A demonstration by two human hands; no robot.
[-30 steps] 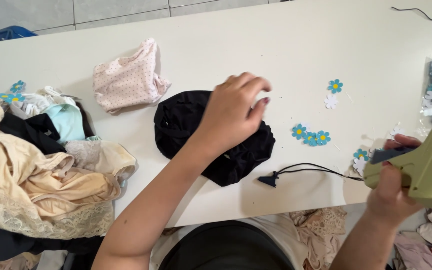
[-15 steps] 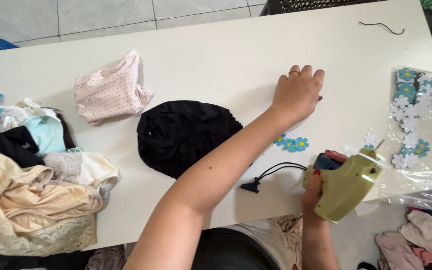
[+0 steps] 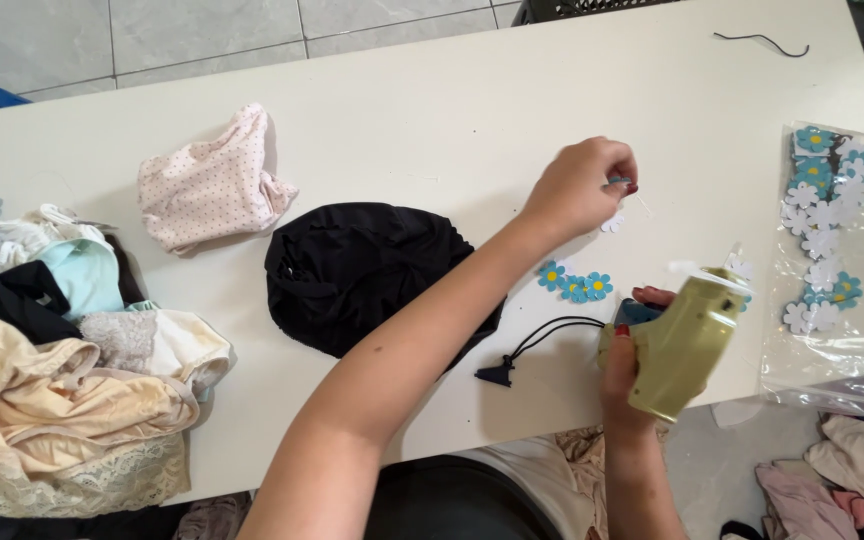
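Since half a second ago your left hand (image 3: 584,185) has drawn back from its flat reach and curled into a pinch. Its grip now nips a small white paper flower tag (image 3: 613,222), lifting it just off the white surface (image 3: 452,110). Your right hand (image 3: 624,365) is clenched around the pale green plastic tagging gun (image 3: 680,340), needle pointing toward one o'clock. At seven o'clock from the pinch lie blue paper flowers with yellow centres (image 3: 574,283); at nine o'clock sits the crumpled black fabric garment (image 3: 367,270). The clear plastic bag of flower tags (image 3: 832,260) lies at three o'clock. Pinch the tag by one edge, I'd judge, keeping fingertips clear of the needle.
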